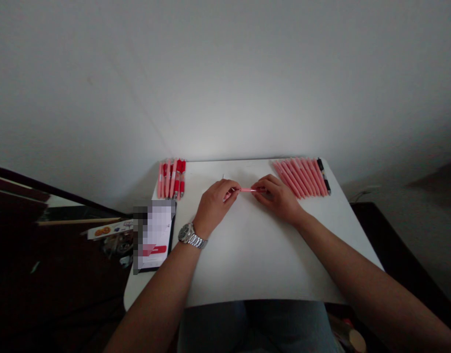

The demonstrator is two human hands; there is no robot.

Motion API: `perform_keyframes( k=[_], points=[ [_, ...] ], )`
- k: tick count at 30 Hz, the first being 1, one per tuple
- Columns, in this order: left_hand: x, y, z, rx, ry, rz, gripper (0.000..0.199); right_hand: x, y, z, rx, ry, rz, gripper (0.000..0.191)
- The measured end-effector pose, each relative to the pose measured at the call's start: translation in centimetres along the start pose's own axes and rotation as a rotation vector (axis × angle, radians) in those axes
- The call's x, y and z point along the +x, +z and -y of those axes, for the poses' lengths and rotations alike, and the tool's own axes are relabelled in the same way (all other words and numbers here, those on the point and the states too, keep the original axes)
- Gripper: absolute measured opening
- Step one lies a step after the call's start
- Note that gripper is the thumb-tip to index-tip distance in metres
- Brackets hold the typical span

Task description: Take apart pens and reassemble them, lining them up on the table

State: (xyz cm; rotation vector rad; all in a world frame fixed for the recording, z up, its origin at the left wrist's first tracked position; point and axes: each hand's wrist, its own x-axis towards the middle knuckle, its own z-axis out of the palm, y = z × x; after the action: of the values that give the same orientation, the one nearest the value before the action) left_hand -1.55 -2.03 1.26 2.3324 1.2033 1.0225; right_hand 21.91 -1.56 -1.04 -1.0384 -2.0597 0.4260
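Observation:
A slim pink pen is stretched level between my hands, just above the middle of the white table. My left hand pinches its left end; fingers hide that tip. At the other end, the fingertips of my right hand close around the pen. A small pale tip shows behind my left hand, too little of it to name. To the right lies a row of several pink pens, with a black pen at its outer side. Several pink and red pens lie at the far left.
A phone or tablet with a lit, partly blurred screen rests at the table's left edge. The wall stands right behind the table. Cluttered items sit below on the left, and a dark surface is beyond the right edge.

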Motion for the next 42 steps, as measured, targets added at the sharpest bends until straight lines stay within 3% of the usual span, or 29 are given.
perform_keyframes(
  k=[25,42],
  points=[
    [0.01,-0.07,-0.09,-0.023,-0.027,0.010,0.008,-0.03,-0.18,0.11,-0.002,0.014,0.012,0.014],
    [-0.01,-0.06,0.47,0.032,-0.099,-0.067,0.008,0.15,-0.20,0.47,-0.006,0.054,-0.026,0.012]
  ],
)
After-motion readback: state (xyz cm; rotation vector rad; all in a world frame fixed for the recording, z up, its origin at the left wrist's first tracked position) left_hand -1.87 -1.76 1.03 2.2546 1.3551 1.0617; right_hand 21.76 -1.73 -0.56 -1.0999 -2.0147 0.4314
